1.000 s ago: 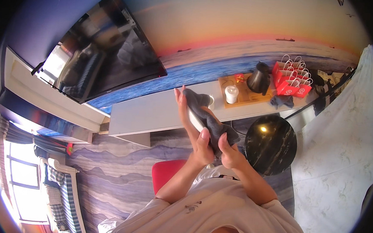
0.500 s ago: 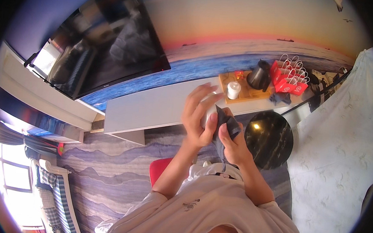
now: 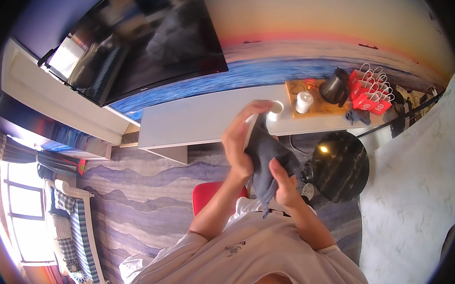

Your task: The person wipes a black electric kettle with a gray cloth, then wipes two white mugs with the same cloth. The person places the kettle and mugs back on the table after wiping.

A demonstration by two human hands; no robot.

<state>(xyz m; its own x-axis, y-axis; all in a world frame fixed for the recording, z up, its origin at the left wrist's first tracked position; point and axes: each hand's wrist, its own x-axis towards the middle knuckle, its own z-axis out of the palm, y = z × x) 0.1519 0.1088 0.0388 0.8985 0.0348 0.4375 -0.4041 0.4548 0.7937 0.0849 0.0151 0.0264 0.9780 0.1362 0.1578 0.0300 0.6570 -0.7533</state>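
In front of my chest, my left hand (image 3: 237, 145) curls around what looks like a white cup (image 3: 250, 126), with only a pale strip of it showing. A dark grey cloth (image 3: 268, 157) covers the rest and hangs down to a point near my waist. My right hand (image 3: 285, 186) grips the cloth's right side, thumb on top. Just beyond my left fingertips, a white cup (image 3: 275, 111) stands on the long white desk (image 3: 198, 111).
On the desk, a wooden tray (image 3: 318, 108) bears a white lidded jar (image 3: 303, 101) and a dark kettle (image 3: 335, 86). Red paper bags (image 3: 371, 93) and another grey cloth (image 3: 357, 117) lie right of it. A round black table (image 3: 340, 166) and a red chair (image 3: 216, 195) stand near me.
The grey cloth, bunched before, is now spread over the white thing in my left hand. My right hand has moved slightly lower. The view has shifted, and the cup on the desk shows clearly.
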